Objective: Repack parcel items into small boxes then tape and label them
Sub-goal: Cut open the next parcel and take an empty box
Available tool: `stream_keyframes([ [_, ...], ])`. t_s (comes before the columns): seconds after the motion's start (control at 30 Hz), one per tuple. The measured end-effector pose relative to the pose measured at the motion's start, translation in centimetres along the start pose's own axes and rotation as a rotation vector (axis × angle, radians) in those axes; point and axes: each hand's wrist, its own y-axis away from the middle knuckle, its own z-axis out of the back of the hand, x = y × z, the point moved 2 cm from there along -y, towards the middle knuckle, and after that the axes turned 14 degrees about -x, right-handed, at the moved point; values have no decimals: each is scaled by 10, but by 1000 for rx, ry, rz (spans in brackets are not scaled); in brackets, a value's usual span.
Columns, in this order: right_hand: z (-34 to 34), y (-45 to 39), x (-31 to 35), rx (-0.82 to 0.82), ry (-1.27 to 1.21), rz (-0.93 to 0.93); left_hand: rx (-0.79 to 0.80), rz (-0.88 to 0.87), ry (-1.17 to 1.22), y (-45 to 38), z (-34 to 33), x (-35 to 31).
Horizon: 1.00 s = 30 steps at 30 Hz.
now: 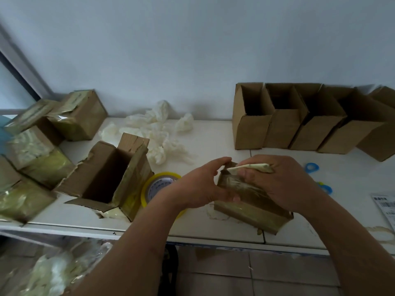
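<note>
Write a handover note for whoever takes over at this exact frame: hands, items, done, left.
Left hand grips the near-left side of the brown tape-wrapped cardboard parcel on the white table. Right hand has its grip on the parcel's torn top flap.
Yellow-rimmed tape roll lies just left of it; the torn-open empty box further left.
Row of open small brown boxes stands at back right, apparently unfilled.
Wrapped parcels wait at left.
Left: finish opening, repack, tape, label.

A small packing room served as the workplace. Open cardboard boxes (pixel 252 122) lined a white table (pixel 209 227) against a bare wall (pixel 192 50), beside a tape roll (pixel 156 186) and a printed label (pixel 384 205).
</note>
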Motion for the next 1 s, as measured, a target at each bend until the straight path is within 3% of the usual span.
stream_keyframes([
  [0.53, 7, 12, -3, 40, 68, -42, 22, -11, -67, -4, 0, -2],
  [0.77, 49, 40, -26, 98, 122, -202, 26, 24, -38, -4, 2, -4],
  [1.0, 87, 66, -32, 32, 138, -322, 21, 51, -32, -5, 1, -5],
])
